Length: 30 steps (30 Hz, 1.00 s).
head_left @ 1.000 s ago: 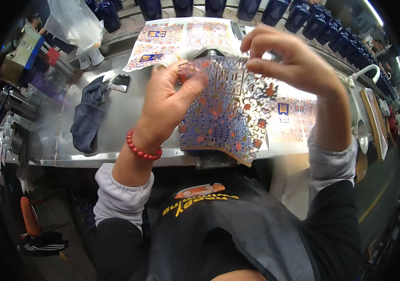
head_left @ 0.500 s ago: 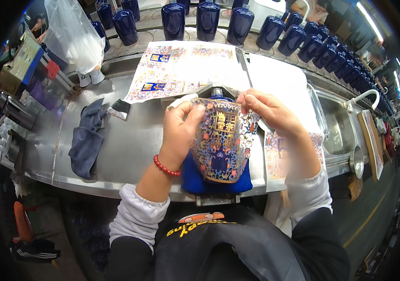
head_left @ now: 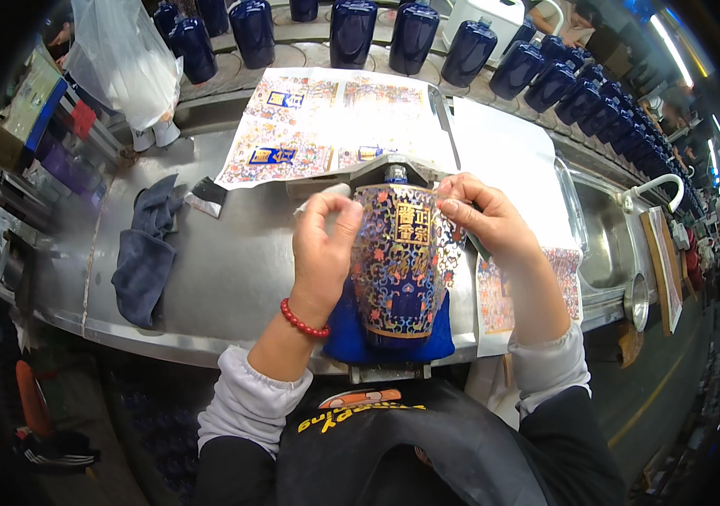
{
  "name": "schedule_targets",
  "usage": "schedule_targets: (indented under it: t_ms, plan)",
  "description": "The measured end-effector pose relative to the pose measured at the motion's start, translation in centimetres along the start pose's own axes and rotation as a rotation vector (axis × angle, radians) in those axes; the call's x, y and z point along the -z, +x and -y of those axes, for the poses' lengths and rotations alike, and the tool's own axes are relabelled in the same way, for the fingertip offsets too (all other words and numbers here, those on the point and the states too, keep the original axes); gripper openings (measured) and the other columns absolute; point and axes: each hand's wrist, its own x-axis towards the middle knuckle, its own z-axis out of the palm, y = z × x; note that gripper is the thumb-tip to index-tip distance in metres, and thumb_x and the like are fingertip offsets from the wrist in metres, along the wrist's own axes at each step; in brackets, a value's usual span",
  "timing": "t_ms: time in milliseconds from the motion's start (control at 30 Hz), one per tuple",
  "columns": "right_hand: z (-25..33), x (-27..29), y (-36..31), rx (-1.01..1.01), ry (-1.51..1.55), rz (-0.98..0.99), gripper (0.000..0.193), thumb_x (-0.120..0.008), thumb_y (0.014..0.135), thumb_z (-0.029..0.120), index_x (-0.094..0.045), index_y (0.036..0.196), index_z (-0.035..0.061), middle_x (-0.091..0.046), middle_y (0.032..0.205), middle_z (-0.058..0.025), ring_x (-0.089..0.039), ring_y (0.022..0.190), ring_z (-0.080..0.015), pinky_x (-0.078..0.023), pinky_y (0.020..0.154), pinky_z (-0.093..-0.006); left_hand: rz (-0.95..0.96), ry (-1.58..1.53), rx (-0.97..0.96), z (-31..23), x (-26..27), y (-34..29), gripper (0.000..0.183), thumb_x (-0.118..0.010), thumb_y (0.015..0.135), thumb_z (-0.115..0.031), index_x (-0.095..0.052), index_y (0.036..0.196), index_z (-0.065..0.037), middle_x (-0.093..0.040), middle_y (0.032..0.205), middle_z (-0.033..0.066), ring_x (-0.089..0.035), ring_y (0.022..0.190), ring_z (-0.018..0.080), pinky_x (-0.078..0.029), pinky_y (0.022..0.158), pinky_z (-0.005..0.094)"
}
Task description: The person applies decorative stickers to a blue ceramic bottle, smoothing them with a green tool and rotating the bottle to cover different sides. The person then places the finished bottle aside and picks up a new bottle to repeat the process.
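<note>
A dark blue bottle point(head_left: 396, 174) lies tilted in front of me, its neck pointing away. Over its body is a patterned decal sheet point(head_left: 395, 261) with flowers and a gold-lettered panel. My right hand point(head_left: 482, 215) pinches the sheet's upper right edge, where the patterned film stands off the bottle. Beside the upper left edge is my left hand point(head_left: 322, 244), thumb and forefinger apart, a white covering or scrap at its fingertips. A blue cloth pad point(head_left: 345, 329) lies under the bottle.
Printed decal sheets point(head_left: 292, 126) lie beyond the bottle. A dark cloth point(head_left: 147, 261) is on the steel counter point(head_left: 233, 291) at left. Blue bottles point(head_left: 351, 34) line the curved conveyor point(head_left: 309, 52) behind. At right are a sink point(head_left: 609, 240) and a bent faucet point(head_left: 659, 181).
The decal sheet now lies closer against the bottle. My left thumb has come off its upper left edge, while my right hand stays at the right edge. Bottles on the conveyor have shifted.
</note>
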Motion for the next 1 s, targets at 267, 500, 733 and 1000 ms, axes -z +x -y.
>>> schedule_targets:
  t_ms: [267,500,733,1000]
  plan:
    - [-2.3,-2.2,-3.2,-0.14,0.405,-0.059,0.047,-0.062,0.101,0.04,-0.063,0.122,-0.0021,-0.069,0.106,-0.0074,-0.063,0.089,-0.0099,-0.051,0.078,-0.0239,0.267,0.324,-0.507,-0.4,1.8,-4.2,0.067,-0.056,0.1,-0.05,-0.049,0.149,-0.005,-0.038,0.155,0.0241,-0.034,0.143,0.038,-0.02,0.119,0.046]
    - [-1.9,-3.2,-4.9,-0.155,0.392,-0.063,0.035,-0.071,0.096,0.023,-0.066,0.124,0.0039,-0.072,0.108,-0.0021,-0.064,0.094,-0.008,-0.051,0.079,-0.0228,0.289,0.353,-0.494,-0.4,1.2,-5.7,0.073,-0.056,0.098,-0.054,-0.047,0.15,-0.003,-0.043,0.152,0.0247,-0.036,0.141,0.04,-0.021,0.118,0.0484]
    - [-1.5,-2.4,-5.3,-0.159,0.341,-0.049,0.034,-0.068,0.099,0.025,-0.066,0.125,0.0029,-0.071,0.11,-0.0031,-0.064,0.093,-0.0076,-0.051,0.077,-0.0227,0.263,0.492,-0.503,-0.6,1.2,-7.3,0.075,-0.054,0.099,-0.055,-0.043,0.153,-0.004,-0.043,0.153,0.0253,-0.034,0.141,0.0422,-0.016,0.119,0.0488]
    - [-2.5,-3.4,-6.4,-0.187,0.365,-0.038,0.037,-0.065,0.1,0.027,-0.065,0.127,0.0004,-0.071,0.115,-0.0051,-0.063,0.101,-0.01,-0.05,0.087,-0.0272,0.269,0.543,-0.506,-0.8,1.2,-8.0,0.079,-0.048,0.1,-0.059,-0.036,0.156,-0.005,-0.046,0.15,0.0254,-0.035,0.138,0.044,-0.015,0.117,0.0526]
